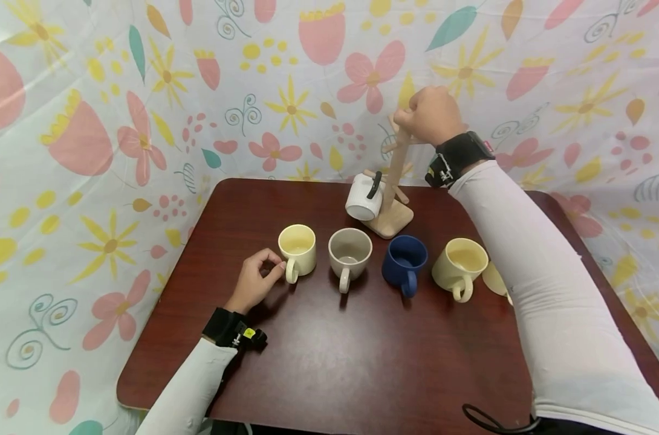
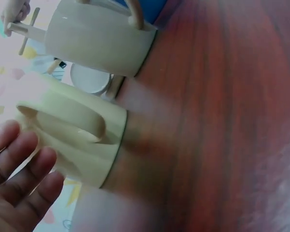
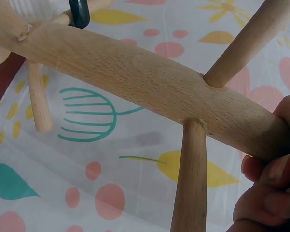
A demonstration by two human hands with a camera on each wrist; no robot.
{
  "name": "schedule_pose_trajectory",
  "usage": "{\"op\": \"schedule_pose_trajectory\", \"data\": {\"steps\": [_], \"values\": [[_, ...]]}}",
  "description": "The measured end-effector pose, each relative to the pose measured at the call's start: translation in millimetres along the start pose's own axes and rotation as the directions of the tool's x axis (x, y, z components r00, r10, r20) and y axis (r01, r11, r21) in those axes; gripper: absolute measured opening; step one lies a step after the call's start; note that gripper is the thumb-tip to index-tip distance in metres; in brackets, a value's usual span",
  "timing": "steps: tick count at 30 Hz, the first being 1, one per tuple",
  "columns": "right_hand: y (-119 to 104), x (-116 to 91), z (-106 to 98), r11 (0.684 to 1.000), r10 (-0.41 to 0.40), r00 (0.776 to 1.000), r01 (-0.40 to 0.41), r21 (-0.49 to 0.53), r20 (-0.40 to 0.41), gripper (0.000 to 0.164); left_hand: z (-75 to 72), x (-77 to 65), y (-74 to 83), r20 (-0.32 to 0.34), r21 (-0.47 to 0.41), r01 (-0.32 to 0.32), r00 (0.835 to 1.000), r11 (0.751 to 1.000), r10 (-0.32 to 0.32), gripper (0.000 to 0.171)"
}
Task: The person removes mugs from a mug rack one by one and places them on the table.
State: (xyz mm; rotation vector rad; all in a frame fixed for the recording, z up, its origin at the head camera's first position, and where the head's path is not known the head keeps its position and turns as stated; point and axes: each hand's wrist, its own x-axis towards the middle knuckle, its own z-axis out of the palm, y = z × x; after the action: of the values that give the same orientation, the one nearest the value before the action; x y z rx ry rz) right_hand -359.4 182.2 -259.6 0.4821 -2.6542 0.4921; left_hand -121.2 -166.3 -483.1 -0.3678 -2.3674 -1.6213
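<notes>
My right hand (image 1: 434, 116) grips the top of a wooden mug tree (image 1: 397, 162), with fingers curled round the post (image 3: 120, 79) in the right wrist view. A white mug (image 1: 364, 199) with a black handle hangs from a low peg on its left side. My left hand (image 1: 255, 281) is beside the handle of a pale yellow mug (image 1: 303, 257), fingers loosely bent. In the left wrist view those fingers (image 2: 36, 169) lie spread near the handle (image 2: 70, 116), not wrapped round it. The yellow mug stands upright on the table.
Right of that mug stand a grey mug (image 1: 350, 251), a blue mug (image 1: 399, 257) and another yellow mug (image 1: 453, 263), handles toward me. A pale yellow item (image 1: 494, 278) is partly hidden behind my right sleeve. A flowered cloth (image 1: 286, 78) hangs behind the brown table (image 1: 329, 362).
</notes>
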Motion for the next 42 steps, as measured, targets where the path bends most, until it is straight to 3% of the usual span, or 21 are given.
{"op": "schedule_pose_trajectory", "data": {"steps": [7,14,22,30,38,42], "values": [[2.7,-2.9,3.5,1.0,0.018,1.0,-0.018,0.011,0.009,0.043,-0.8,6.5,7.9,-0.057,0.047,-0.027,0.998,0.999,0.029,0.005],[4.7,-4.0,5.0,1.0,0.023,1.0,-0.023,0.015,-0.019,0.041,-5.3,28.3,25.4,-0.104,0.091,-0.1,0.989,0.991,0.11,0.004],[4.3,-7.1,6.4,0.998,0.039,0.999,-0.038,0.046,-0.011,0.038,-12.4,55.0,45.7,-0.083,0.128,-0.16,0.982,0.979,0.172,0.007],[2.7,-7.3,7.4,0.999,0.014,0.999,-0.012,0.053,-0.045,0.036,-17.0,87.8,59.1,-0.042,0.114,-0.155,0.986,0.981,0.161,0.009],[1.3,-8.5,3.6,0.998,0.02,0.999,-0.017,0.067,-0.048,0.036,-14.2,129.5,30.1,0.0,0.166,-0.145,0.989,0.975,0.148,0.01],[1.8,-9.7,3.1,0.997,0.013,0.998,-0.009,0.075,-0.053,0.036,-5.7,142.3,38.6,0.052,0.172,-0.104,0.994,0.98,0.097,0.014]]}}
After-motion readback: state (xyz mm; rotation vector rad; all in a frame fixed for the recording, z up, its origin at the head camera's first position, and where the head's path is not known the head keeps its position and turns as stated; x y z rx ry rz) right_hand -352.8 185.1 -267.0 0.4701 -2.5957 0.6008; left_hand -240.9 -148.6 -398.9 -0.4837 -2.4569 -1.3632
